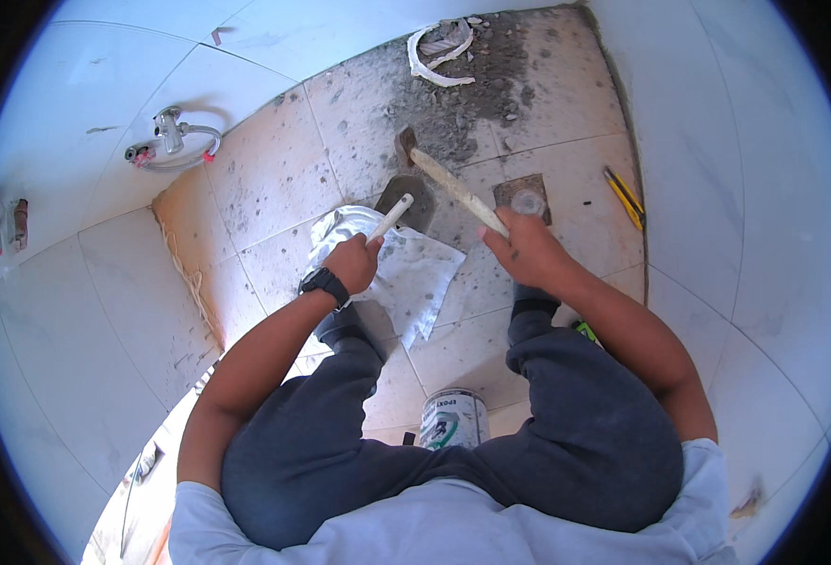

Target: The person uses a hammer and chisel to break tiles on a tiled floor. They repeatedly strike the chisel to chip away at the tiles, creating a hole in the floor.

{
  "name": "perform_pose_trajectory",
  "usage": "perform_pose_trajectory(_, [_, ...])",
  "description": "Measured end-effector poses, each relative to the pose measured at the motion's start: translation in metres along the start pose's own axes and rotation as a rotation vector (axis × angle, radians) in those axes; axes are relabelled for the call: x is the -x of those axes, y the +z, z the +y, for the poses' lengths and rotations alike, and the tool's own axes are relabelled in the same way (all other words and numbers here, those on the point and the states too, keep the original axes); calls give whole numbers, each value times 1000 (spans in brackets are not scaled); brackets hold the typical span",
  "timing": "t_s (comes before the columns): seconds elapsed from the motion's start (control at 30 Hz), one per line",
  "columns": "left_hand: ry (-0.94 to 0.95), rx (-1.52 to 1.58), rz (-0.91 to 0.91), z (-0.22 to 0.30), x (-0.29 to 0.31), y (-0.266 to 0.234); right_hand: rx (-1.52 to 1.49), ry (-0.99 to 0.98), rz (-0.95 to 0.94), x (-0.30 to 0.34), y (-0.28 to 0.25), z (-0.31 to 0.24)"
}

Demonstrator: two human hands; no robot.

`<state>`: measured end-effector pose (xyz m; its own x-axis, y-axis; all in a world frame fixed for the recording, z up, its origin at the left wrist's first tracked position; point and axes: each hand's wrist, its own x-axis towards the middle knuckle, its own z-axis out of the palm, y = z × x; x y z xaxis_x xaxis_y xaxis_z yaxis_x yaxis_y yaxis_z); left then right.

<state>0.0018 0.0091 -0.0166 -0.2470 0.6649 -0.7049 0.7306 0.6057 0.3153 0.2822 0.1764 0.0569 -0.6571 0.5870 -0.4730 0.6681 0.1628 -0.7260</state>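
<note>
While the right hand (533, 250) holds a hammer (455, 191), its fingers closed round the pale handle, the left hand (352, 263) grips a trowel (419, 209).
The hammer slants above the tiled floor (585, 247), its head brown and rusty-looking beside the trowel's dark, round-ended blade and whitish handle; a crumpled white cloth (415, 273) spreads beneath the left hand, grey rubble (500, 89) covers the tiles beyond, and a floor drain (527, 201) and yellow utility knife (625, 199) lie to the right.

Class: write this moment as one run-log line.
left hand: gripping white tool handle; right hand: gripping rusty-headed, pale-handled hammer; pale tiled floor: crumpled white cloth, yellow-black utility knife
</note>
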Motion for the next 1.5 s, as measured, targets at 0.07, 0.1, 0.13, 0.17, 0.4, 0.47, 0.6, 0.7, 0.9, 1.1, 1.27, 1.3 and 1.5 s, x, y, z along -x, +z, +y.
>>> perform_pose_trajectory(0.07, [7, 3, 8, 0, 0, 2, -62, 3, 1, -2, -2, -6])
perform_pose_trajectory(0.1, [9, 13, 9, 0, 1, 3, -55, -11, 13, -2, -3, -8])
perform_pose_trajectory(0.13, [2, 28, 2, 1, 1, 3, -58, -23, 27, -2, -3, -9])
perform_pose_trajectory(0.17, [-1, 17, 2, 1, 1, 4, -87, -75, 51, -1, -2, -10])
perform_pose_trajectory(0.4, [5, -20, -10, 5, 1, 7, 122, 4, -72, 1, 19, 9])
perform_pose_trajectory(0.47, [3, -22, -12, 4, 1, 8, 232, 34, -128, -1, 21, 13])
perform_pose_trajectory(0.6, [-3, -8, -23, 0, -2, 7, 165, -2, -51, -1, 19, 7])
perform_pose_trajectory(0.7, [-12, -7, -45, -3, -4, 8, 93, -6, -22, -2, 20, -3])
perform_pose_trajectory(0.9, [29, -16, -39, -6, -8, 5, 217, -7, -84, -20, 18, -5])
perform_pose_trajectory(1.1, [-16, -16, -65, -2, -6, 3, 125, -10, -8, -16, 23, -6])
perform_pose_trajectory(1.27, [6, -61, -55, 4, -6, -2, 200, 63, -115, -15, 22, -4])
perform_pose_trajectory(1.3, [7, -64, -60, 6, -7, -3, 158, 22, -92, -15, 21, -2])
perform_pose_trajectory(1.5, [-17, -97, -99, 16, -9, -14, 49, 14, -10, -8, 32, 9])
